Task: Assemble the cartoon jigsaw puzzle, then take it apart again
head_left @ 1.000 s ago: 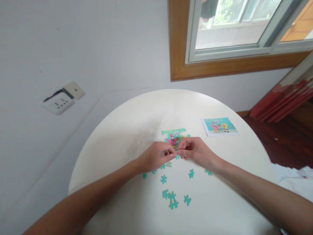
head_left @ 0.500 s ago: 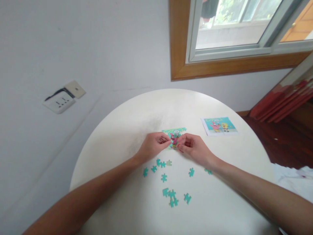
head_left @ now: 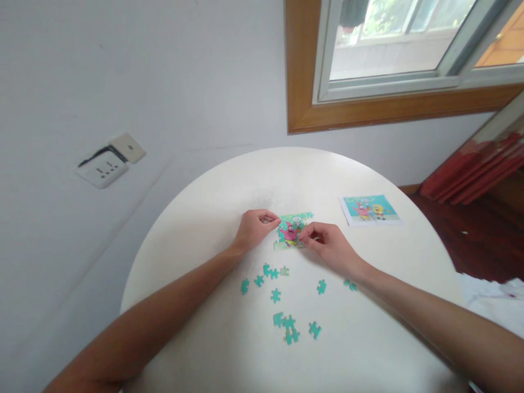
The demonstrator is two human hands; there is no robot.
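Note:
A partly joined jigsaw puzzle (head_left: 290,234) with a pink cartoon figure lies flat on the white round table (head_left: 213,338). At its upper left edge is my left hand (head_left: 257,229), thumb and fingers pinched together. My right hand (head_left: 325,242) is also closed in a pinch, its fingertips over the puzzle's right part and covering some of it. Whatever either pinch holds is too small or hidden to make out. Nearer me lie loose teal puzzle pieces, among them a lone piece (head_left: 275,295) and a pale green piece (head_left: 284,271).
A picture card (head_left: 370,210) with cartoon figures lies at the table's right. A cluster of pieces (head_left: 289,323) lies near the front, and single pieces (head_left: 321,286) lie by my right forearm. Beyond the table are a wall with a socket (head_left: 104,166) and a window.
My left hand has moved up and left, from over the puzzle's middle to its upper left edge, uncovering the pink figure. My right hand stays at the right side, its fingers slightly shifted.

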